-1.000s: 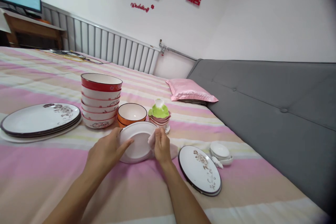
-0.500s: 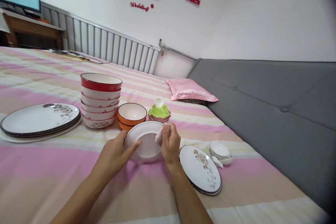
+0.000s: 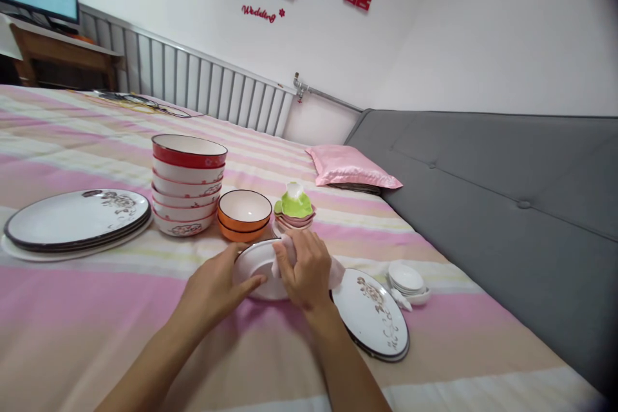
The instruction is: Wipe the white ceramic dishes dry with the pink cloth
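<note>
A white plate [image 3: 258, 264] is held up, its underside with the foot ring facing me. My left hand [image 3: 219, 280] grips its left edge, thumb lying across the underside. My right hand [image 3: 305, 268] is closed on a pale pink cloth [image 3: 337, 272], pressing it over the plate's right rim. Just behind the plate stand two nested orange bowls [image 3: 244, 212] and a stack of leaf-shaped dishes [image 3: 295, 203], a green one on top. To the right of my right hand lies a small stack of oval plates [image 3: 369, 312] with a brown flower print.
A tall stack of red-and-white bowls [image 3: 188, 187] stands left of the orange bowls. Farther left lie large oval plates [image 3: 72, 219]. Small white dishes [image 3: 406, 277] with a white spoon sit at right. A pink pillow [image 3: 350, 166] rests by the grey headboard [image 3: 483, 187].
My right hand has moved over the plate's rim with the cloth, which now shows on both sides of the hand. The plate has tilted and sits slightly lower; my left hand keeps its hold.
</note>
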Action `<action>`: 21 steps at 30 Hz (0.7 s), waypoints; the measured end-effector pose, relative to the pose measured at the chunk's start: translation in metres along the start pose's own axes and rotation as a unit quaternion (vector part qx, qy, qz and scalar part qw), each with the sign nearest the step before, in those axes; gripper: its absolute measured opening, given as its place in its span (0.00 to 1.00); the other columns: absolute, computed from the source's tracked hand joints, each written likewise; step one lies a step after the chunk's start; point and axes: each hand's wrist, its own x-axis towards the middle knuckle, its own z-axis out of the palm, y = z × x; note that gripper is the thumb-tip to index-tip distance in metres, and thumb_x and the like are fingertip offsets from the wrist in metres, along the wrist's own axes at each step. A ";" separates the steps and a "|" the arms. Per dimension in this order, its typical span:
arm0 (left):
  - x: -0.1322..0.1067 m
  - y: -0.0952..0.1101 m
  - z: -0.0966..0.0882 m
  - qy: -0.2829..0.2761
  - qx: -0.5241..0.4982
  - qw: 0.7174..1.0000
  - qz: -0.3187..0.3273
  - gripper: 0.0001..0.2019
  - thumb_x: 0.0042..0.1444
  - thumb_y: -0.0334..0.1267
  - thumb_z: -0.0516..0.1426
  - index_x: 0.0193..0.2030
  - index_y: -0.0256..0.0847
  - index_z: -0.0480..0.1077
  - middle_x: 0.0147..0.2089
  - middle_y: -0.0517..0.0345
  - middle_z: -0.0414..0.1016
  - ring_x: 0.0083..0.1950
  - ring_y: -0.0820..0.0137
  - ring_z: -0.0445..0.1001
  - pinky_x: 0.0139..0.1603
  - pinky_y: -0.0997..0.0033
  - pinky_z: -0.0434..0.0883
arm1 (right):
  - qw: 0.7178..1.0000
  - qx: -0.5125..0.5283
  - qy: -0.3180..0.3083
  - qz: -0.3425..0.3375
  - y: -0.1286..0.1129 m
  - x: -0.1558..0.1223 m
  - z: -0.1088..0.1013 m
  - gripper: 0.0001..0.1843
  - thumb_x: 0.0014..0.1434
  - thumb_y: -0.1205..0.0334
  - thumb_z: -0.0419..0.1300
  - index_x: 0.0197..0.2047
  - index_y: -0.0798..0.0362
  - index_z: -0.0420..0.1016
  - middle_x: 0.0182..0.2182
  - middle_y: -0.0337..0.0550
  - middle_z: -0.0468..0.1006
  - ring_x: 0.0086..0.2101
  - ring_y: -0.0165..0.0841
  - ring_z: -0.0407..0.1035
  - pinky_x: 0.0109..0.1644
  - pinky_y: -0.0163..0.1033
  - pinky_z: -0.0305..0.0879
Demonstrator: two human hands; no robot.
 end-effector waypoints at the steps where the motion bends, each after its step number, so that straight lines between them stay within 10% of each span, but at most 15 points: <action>1: 0.000 0.002 0.001 0.014 -0.019 0.999 0.039 0.24 0.50 0.50 0.54 0.53 0.42 0.62 0.50 0.50 0.73 0.49 0.57 0.72 0.43 0.64 0.67 | 1.000 0.004 -0.001 -0.008 -0.003 -0.001 0.000 0.15 0.63 0.52 0.50 0.41 0.52 0.72 0.33 0.45 0.74 0.36 0.36 0.64 0.40 0.40 0.56; 6: -0.001 0.006 0.005 0.091 -0.032 0.985 0.141 0.20 0.52 0.41 0.53 0.53 0.43 0.63 0.53 0.53 0.72 0.51 0.61 0.72 0.48 0.65 0.67 | 0.999 0.016 0.002 -0.042 -0.010 -0.004 0.003 0.15 0.63 0.54 0.51 0.50 0.46 0.71 0.38 0.43 0.74 0.39 0.36 0.65 0.43 0.42 0.54; 21: 0.002 0.001 0.003 0.105 0.059 0.993 0.021 0.24 0.55 0.52 0.50 0.54 0.42 0.65 0.52 0.50 0.74 0.49 0.56 0.73 0.42 0.64 0.68 | 0.979 0.166 0.038 0.110 0.016 -0.010 0.026 0.15 0.66 0.58 0.44 0.45 0.52 0.70 0.39 0.45 0.75 0.41 0.34 0.66 0.47 0.39 0.58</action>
